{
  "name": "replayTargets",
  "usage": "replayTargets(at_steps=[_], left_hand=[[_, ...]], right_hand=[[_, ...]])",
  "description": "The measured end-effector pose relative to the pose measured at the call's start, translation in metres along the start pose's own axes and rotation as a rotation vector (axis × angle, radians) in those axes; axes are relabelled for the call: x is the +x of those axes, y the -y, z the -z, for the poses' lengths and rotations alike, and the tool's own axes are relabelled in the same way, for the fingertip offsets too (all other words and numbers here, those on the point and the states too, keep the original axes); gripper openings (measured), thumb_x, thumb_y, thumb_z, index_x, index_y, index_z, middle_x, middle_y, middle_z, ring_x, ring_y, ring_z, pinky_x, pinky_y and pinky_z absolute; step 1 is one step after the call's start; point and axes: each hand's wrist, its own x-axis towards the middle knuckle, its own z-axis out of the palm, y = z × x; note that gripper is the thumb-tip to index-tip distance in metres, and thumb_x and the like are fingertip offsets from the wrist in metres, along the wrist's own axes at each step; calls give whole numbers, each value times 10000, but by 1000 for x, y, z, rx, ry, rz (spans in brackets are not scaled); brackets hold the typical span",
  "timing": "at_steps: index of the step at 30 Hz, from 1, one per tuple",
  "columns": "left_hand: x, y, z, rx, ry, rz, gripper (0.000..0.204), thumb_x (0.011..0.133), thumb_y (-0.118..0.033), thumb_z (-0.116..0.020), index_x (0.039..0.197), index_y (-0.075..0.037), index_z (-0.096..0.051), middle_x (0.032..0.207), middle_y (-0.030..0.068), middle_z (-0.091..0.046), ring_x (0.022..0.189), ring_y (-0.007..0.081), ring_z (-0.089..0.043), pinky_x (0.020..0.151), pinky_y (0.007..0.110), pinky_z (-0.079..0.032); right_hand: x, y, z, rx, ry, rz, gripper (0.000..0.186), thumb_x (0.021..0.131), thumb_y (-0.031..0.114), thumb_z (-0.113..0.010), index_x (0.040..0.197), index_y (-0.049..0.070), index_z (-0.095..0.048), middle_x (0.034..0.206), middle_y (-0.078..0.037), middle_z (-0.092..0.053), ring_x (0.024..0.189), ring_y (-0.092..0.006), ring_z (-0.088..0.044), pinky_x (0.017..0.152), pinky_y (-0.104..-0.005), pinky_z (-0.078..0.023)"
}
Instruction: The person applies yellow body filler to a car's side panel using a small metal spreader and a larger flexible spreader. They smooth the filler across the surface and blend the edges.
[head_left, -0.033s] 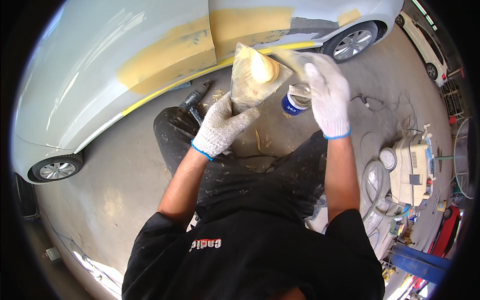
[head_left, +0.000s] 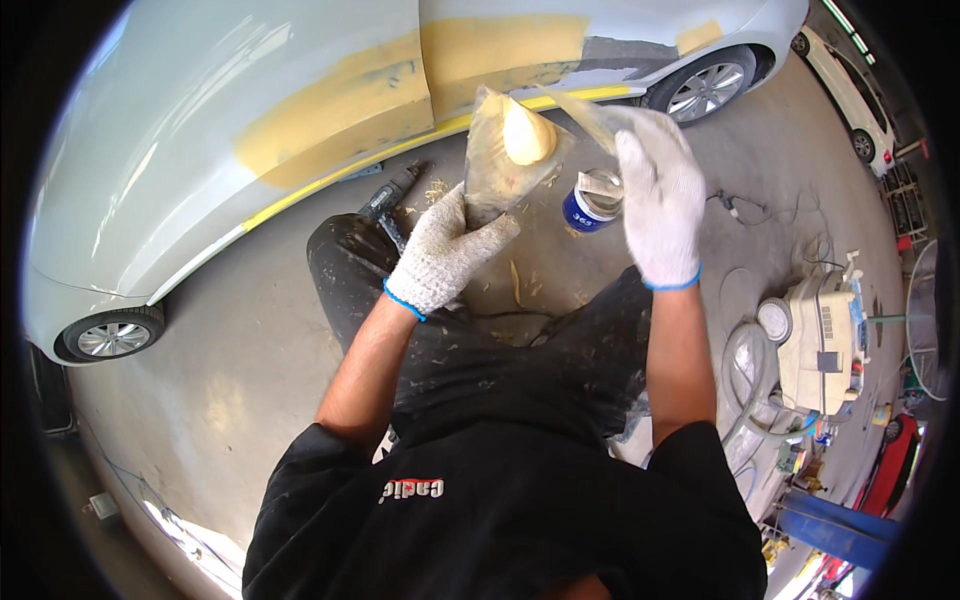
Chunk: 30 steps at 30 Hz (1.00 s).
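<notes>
In a grey-white knit glove, my left hand [head_left: 440, 255] pinches the lower corner of a thin, putty-smeared mixing plate [head_left: 490, 185]. A pale yellow mound of body filler [head_left: 526, 134] sits on the plate. My right hand [head_left: 662, 200], in a white glove, is closed round a thin, translucent yellowish putty spreader [head_left: 588, 116]. The spreader's blade points left toward the plate, near its upper right edge; whether they touch I cannot tell. Below, between my right hand and the plate, a blue can [head_left: 583, 216] stands on the floor with a pale flat piece across its top.
Ahead stands a silver car [head_left: 330, 60] with yellow-filled patches and yellow tape along its sill. A power tool [head_left: 390, 195] lies by my left knee among shavings. To the right are a cream wheeled machine [head_left: 815, 335], hoses and cables [head_left: 770, 205]; a white car [head_left: 850, 90] is farther off.
My right hand and the spreader have shifted slightly right and down, away from the filler. The plate has tilted a little, while my left hand stays almost in place.
</notes>
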Motion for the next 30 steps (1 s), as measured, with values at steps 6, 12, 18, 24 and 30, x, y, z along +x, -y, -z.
replayTargets(at_steps=[6, 12, 18, 24, 30], left_hand=[[0, -20, -12, -53, 56, 59, 464, 1001, -23, -685, 1445, 1, -553, 1276, 52, -713, 1130, 100, -637, 1009, 304, -517], [-3, -32, -25, 3, 49, 132, 444, 1000, -27, -685, 1428, 0, -568, 1264, 63, -724, 1128, 102, -644, 1011, 304, -520], [-12, -50, -21, -3, 78, 244, 314, 978, -114, -727, 1255, -20, -613, 715, -2, -603, 441, 62, -507, 389, 238, -398], [-14, -54, -24, 7, 23, 166, 279, 976, -112, -733, 1206, -15, -608, 690, 0, -584, 423, 76, -497, 383, 243, -387], [-6, -49, -25, 91, -15, 165, 325, 1039, -153, -721, 1316, -12, -627, 971, -31, -693, 755, 17, -514, 642, 217, -439]], right_hand=[[-27, 21, -28, 384, 40, 23, 266, 945, -16, -713, 1199, 34, -774, 1087, -145, -723, 925, -295, -717, 824, -370, -598], [-17, 28, -26, -201, 63, 225, 229, 955, 28, -683, 1169, 30, -764, 1095, -144, -727, 994, -328, -717, 885, -393, -597], [9, 17, 5, 373, -2, 151, 246, 981, 18, -679, 1210, 22, -769, 1099, -139, -713, 988, -281, -692, 891, -346, -575], [15, -22, 2, -146, 16, 184, 221, 1025, 49, -624, 1203, 2, -746, 1098, -152, -711, 981, -277, -695, 884, -354, -570], [-26, 23, -13, -129, 145, 285, 219, 1029, 46, -639, 1222, 12, -738, 1163, -132, -717, 1066, -262, -698, 906, -354, -593]])
